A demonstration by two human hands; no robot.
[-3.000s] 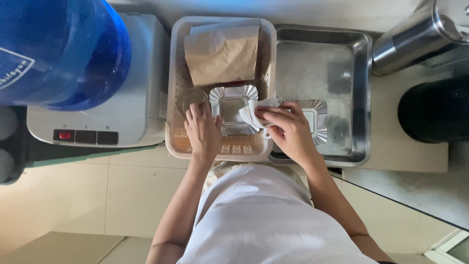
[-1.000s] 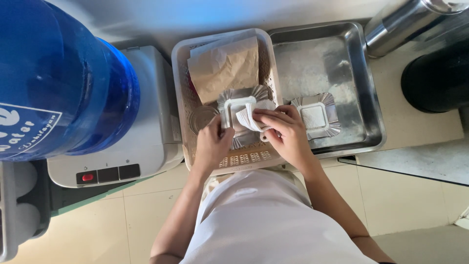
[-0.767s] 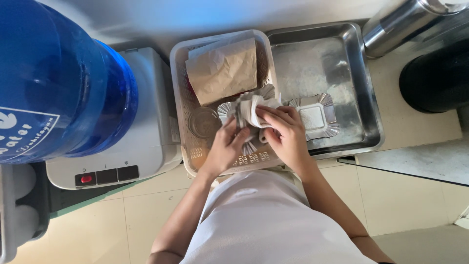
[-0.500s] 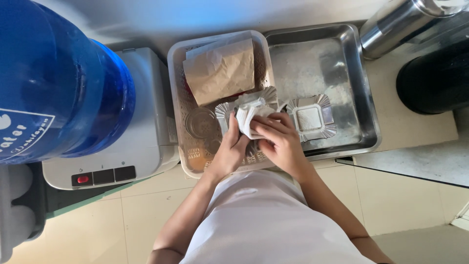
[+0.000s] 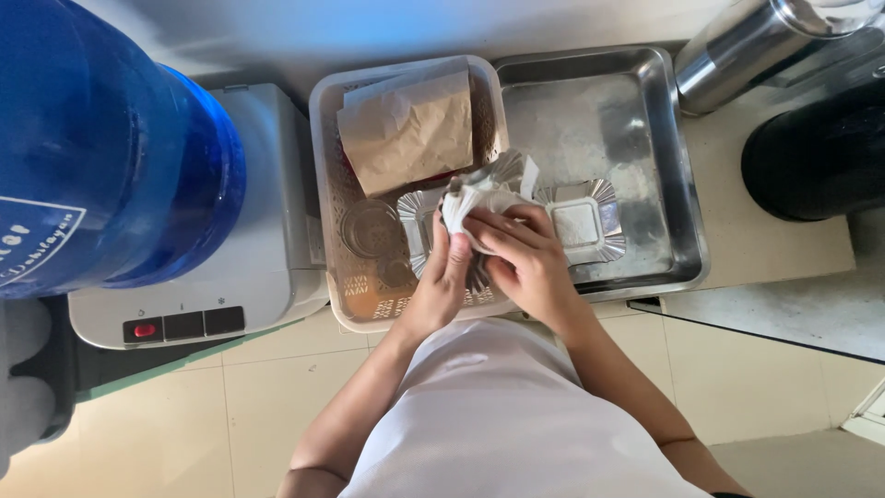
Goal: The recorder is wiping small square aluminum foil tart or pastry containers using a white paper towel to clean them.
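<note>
One large blue translucent water bottle [image 5: 101, 157] was seen at nine o'clock, seated on one white box-shaped dispenser [image 5: 240, 267] with a red switch. At the centre, one pale perforated plastic basket [image 5: 324, 184] was set, and in it one crumpled brown paper bag [image 5: 410, 129] lay at twelve o'clock and one small round clear lid [image 5: 369, 228] at eight o'clock.

Two silver foil trays with pleated rims were counted. The nearer foil tray [image 5: 417, 221] was held over the basket's five-o'clock corner, crumpled and shiny; its long axis could not be told under the fingers. The left hand [image 5: 444, 277] was closed on its lower edge, thumb pointed to twelve o'clock. The right hand [image 5: 521, 263] was curled around one wadded white cloth [image 5: 466, 198], pressed into that tray. The second foil tray [image 5: 581, 221], squarish and flat, rested at three o'clock, just beside the hands, inside one rectangular stainless steel pan [image 5: 664, 138]. At one o'clock, one tilted steel cylinder [image 5: 747, 46] was seen, and one black round bin [image 5: 820, 152] at three.
</note>
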